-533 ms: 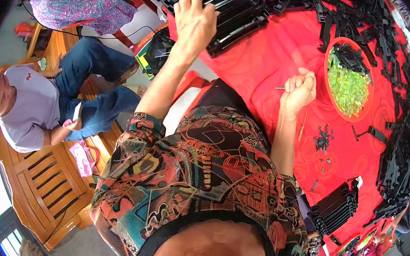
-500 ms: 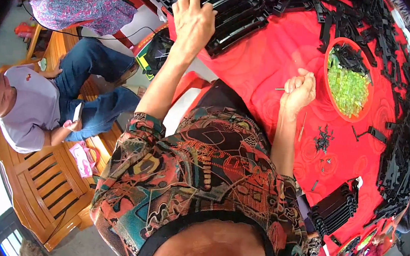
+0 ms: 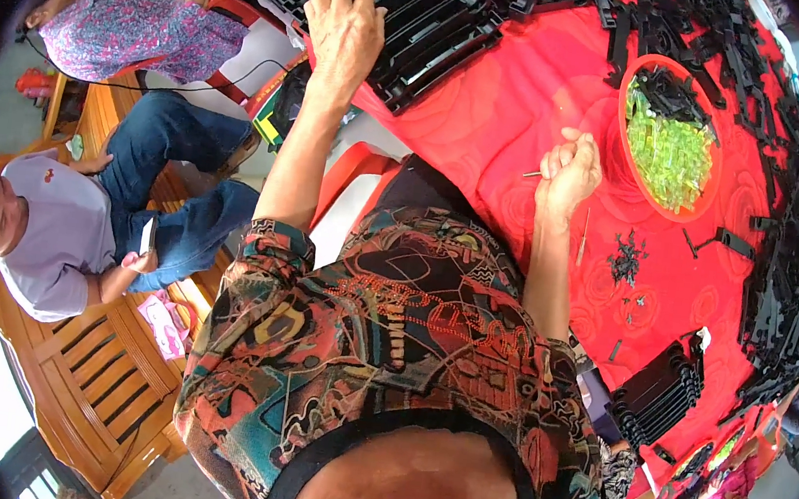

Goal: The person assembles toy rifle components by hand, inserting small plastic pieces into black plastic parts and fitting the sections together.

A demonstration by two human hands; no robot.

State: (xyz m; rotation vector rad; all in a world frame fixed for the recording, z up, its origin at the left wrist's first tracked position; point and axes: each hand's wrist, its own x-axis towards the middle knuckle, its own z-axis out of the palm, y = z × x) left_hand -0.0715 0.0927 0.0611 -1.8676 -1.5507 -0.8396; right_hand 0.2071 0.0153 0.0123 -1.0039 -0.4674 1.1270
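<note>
Long black plastic strips (image 3: 431,43) lie side by side in a row at the table's far left. Over the left part of that row is my left hand (image 3: 344,37), its fingers curled onto a strip and the fingertips hidden. My right hand (image 3: 568,178) is closed around a thin metal tool (image 3: 531,174), whose tip sticks out to the left above the red cloth. Right of this hand stands an orange-red bowl (image 3: 623,137) with small clear yellow-green pieces (image 3: 670,159) and some black parts (image 3: 671,93).
Another thin rod (image 3: 584,238) and a small heap of black bits (image 3: 625,259) lie on the red cloth (image 3: 532,98). Black parts (image 3: 785,290) pile along the right edge, with a second row of strips (image 3: 662,389) nearer. People (image 3: 52,223) sit at the left.
The whole view has shifted slightly. My left hand has slid a little leftward along the row of strips. My right hand keeps its grip on the tool, with little movement.
</note>
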